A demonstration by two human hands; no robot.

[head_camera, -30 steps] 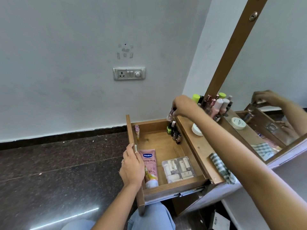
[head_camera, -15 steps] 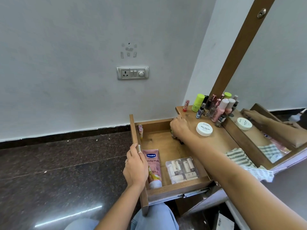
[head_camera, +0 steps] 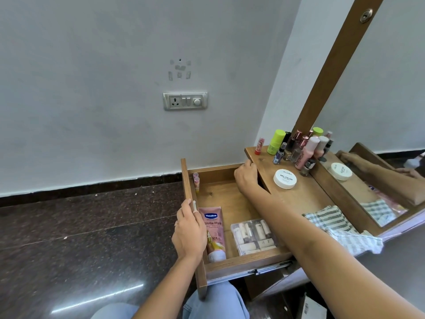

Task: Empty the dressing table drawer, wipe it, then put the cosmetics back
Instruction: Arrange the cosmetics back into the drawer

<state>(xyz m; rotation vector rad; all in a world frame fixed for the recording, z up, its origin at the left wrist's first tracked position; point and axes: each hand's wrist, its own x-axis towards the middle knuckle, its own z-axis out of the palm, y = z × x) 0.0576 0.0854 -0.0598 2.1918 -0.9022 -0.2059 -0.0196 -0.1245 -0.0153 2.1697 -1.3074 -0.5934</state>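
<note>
The wooden drawer (head_camera: 226,172) is pulled out toward me. My left hand (head_camera: 189,231) grips its front panel at the left. In it lie a pink Vaseline tube (head_camera: 212,229), a clear pouch (head_camera: 253,236) of small sticks, and two pink sticks (head_camera: 196,180) upright in the far left corner. My right hand (head_camera: 246,178) is down in the far right corner, fingers curled over the small bottles that stood there; they are hidden under it. On the tabletop (head_camera: 305,196) stand a red stick (head_camera: 259,146), a cluster of bottles (head_camera: 296,148) and a white nail polish tub (head_camera: 284,179).
A striped cloth (head_camera: 331,219) lies on the tabletop's near end and hangs over its edge. The mirror (head_camera: 379,111) rises behind the table with a wooden frame. A switch plate (head_camera: 185,101) is on the wall. Dark stone floor lies left of the drawer.
My right hand left the red stick on the tabletop and dropped into the drawer's far right corner, covering the small bottles. My left hand kept its hold on the drawer front.
</note>
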